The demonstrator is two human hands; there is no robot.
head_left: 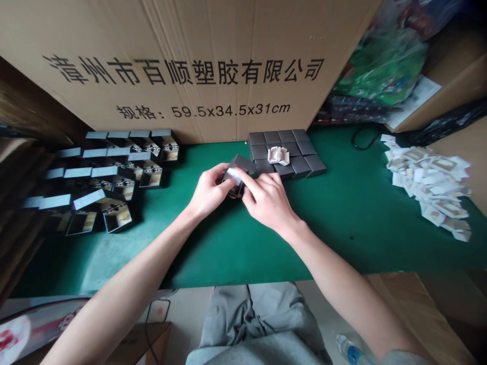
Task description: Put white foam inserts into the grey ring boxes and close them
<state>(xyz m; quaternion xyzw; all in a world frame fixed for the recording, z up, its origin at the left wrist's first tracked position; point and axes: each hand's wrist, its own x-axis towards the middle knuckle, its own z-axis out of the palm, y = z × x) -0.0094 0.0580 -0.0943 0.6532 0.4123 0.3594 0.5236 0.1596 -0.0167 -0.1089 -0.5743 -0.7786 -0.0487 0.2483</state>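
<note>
A small black hinged box (244, 164) is held up over the green table, its lid raised and a pale piece showing inside. My left hand (211, 190) grips its left side, thumb in front. From the right, my right hand (268, 200) reaches in with the index finger on the pale inside part. The thumb is at the box's lower edge, and the other fingers are curled. Just beyond my right hand, a block of closed black boxes (300, 144) bears a few folded white inserts (279, 155). My fingers partly hide the held box.
Rows of open black boxes (119, 215) stand at the left. A pile of white inserts (429, 177) lies at the right on the green table (335, 233). A large cardboard carton (190, 30) walls off the back. Green plastic-wrapped goods (384, 66) sit at the back right.
</note>
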